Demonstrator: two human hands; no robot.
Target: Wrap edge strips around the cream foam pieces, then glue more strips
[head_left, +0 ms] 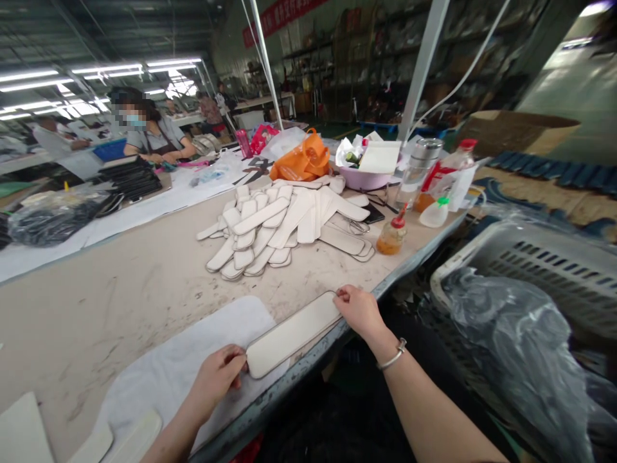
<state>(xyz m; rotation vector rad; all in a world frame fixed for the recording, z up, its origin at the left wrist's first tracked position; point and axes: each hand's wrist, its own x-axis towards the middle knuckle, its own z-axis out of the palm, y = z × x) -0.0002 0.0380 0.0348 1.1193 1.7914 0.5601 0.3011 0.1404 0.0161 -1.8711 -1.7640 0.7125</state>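
A long off-white strip with rounded corners and a dark edge [293,333] lies slantwise near the table's front edge, partly over a white sheet [193,347]. My left hand [219,373] pinches its near left end, fingers closed. At the far right end my right hand [357,311] grips the corner between thumb and fingers; a metal bangle [398,354] circles that wrist. Beyond the hands is a loose pile of similar off-white strips [284,225]. More pale pieces [137,437] lie at the lower left, partly behind my left forearm.
Right of the pile stand a small red-capped glue bottle [391,235], a green-tipped squeeze bottle [434,213] and a steel-lidded jar [418,170]. A grey plastic basket [525,241] with clear plastic sits beside the table. Behind are an orange bag [303,159], a purple bowl [364,179] and a seated co-worker [159,135].
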